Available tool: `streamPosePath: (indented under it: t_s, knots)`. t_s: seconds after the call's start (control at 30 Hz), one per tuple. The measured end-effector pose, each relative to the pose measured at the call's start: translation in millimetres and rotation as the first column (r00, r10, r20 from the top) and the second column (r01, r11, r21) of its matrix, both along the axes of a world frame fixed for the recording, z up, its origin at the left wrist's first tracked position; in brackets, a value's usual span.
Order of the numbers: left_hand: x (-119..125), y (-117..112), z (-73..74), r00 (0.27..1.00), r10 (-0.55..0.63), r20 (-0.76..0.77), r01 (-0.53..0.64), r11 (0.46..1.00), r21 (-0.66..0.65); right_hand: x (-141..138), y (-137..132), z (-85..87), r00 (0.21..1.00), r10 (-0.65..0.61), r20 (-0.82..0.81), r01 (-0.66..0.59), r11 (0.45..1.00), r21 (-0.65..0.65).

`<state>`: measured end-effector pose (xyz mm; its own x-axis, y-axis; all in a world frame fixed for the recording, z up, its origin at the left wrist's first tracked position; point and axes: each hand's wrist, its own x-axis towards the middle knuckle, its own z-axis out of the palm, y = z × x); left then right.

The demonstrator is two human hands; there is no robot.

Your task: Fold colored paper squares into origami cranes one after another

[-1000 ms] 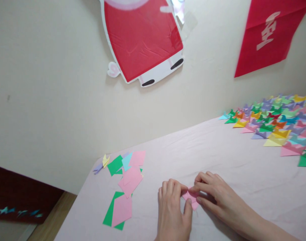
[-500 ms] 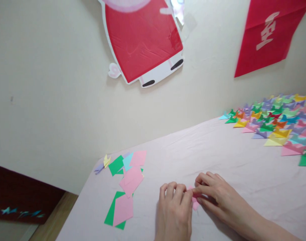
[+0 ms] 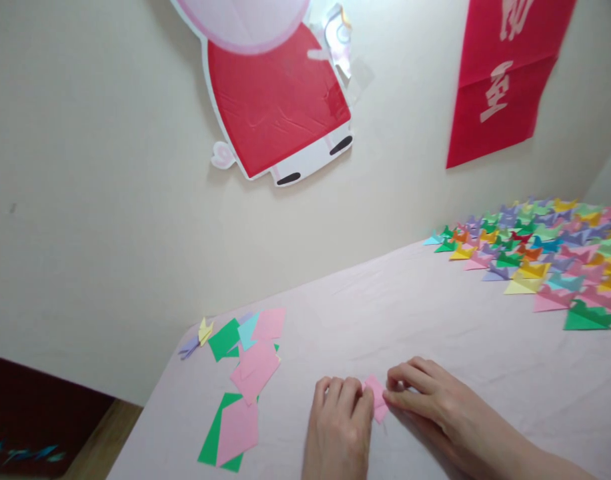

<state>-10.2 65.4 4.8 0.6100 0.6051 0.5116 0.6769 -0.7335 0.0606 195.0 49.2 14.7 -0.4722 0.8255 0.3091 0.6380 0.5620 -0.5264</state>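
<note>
A small folded piece of pink origami paper [image 3: 376, 399] lies on the pale cloth between my two hands, near the front of the table. My left hand [image 3: 339, 420] rests on the cloth with curled fingers, its index finger and thumb at the paper's left edge. From the right, my right hand [image 3: 425, 393] pinches the paper's right corner between thumb and index finger. My left fingertips are partly hidden behind the hand, and so is part of the paper's left side.
Loose pink [image 3: 238, 430], green and blue paper sheets lie to the left, beside a yellow folded piece [image 3: 205, 331] and a purple one. Rows of colourful folded paper figures [image 3: 530, 253] stand at the right. Behind the table, the wall bears a red-bodied cartoon cutout [image 3: 280, 100] and a red banner [image 3: 505, 87].
My right hand has drawn slightly away from my left, and more of the pink paper shows between them. The camera view has shifted a little up and to the right.
</note>
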Motion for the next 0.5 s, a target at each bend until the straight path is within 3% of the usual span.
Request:
streamPosePath:
  t_s: [0.33,0.5]
  knots:
    - [4,-5,1.7,1.000,0.011,0.017,-0.010,0.999,-0.042,-2,1,-6.3,0.985,0.002,0.175,-0.035,0.982,0.183]
    - [3,-1,13.8,0.990,0.057,0.129,-0.016,0.955,-0.297,-5,-2,-12.6,0.983,-0.012,0.183,-0.036,0.967,0.254]
